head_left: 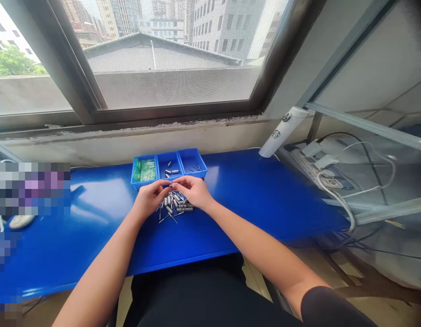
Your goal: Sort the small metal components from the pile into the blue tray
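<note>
Our left hand (152, 196) and right hand (194, 190) met above a loose pile of short silver metal cylinders and thin metal rods (176, 204). Thumb and fingertips of each hand were drawn almost together on a small silvery metal piece (171, 185); its exact shape was too small for us to tell. The pile lay on the glossy blue desk (251, 195), just in front of a row of three blue plastic compartments (142, 185). The middle one held a few silver cylinders (175, 171), the right one several thin rods (195, 169).

We judged the held piece light, stiff and hard to crush, though its smooth, rounded sides would probably slip or roll under a loose pinch. Around the middle of its length, with the pads of thumb and forefinger opposed, seemed to us the safest hold. The thin rods looked likelier to bend or skitter across the slick desk, so we favoured gripping those near mid-length as well.
</note>
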`<state>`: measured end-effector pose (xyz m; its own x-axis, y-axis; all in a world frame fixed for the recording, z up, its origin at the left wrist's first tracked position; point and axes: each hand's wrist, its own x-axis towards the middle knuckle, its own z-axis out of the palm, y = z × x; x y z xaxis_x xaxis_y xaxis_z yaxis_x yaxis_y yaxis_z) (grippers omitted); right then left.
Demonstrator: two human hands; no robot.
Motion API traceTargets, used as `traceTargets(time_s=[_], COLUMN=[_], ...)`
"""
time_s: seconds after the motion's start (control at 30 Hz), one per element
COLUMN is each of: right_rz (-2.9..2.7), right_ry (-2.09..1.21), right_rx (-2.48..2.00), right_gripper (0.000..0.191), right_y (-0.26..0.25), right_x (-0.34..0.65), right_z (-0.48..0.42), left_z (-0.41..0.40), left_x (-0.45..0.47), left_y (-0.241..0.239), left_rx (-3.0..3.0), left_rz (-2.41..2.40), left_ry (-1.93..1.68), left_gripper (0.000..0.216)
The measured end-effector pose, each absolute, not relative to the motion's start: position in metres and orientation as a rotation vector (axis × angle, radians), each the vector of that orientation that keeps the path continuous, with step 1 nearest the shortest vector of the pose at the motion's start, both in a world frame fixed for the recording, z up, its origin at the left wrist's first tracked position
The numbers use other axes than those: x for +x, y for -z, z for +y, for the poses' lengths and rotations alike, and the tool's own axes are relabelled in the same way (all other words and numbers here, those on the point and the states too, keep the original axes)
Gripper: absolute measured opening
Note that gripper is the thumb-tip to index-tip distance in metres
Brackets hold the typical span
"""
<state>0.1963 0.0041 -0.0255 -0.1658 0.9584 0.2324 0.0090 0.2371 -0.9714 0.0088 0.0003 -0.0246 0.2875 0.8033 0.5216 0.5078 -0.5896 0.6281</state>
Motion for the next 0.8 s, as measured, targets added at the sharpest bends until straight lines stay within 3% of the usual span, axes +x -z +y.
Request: traceTargets(time_s=[0.8], right_rz=[-1.479], right_ry=[-1.155], right_rx=[-0.949], right_gripper=[0.032], right_y=[0.0218], right_x=[0.1962], right_z=[0.0017], left_z=[0.0005], left_x=[0.0073], left_y=[0.0243], left_rx=[2.213], left_rz=[1.189], left_ry=[-1.179], left_gripper=[0.030])
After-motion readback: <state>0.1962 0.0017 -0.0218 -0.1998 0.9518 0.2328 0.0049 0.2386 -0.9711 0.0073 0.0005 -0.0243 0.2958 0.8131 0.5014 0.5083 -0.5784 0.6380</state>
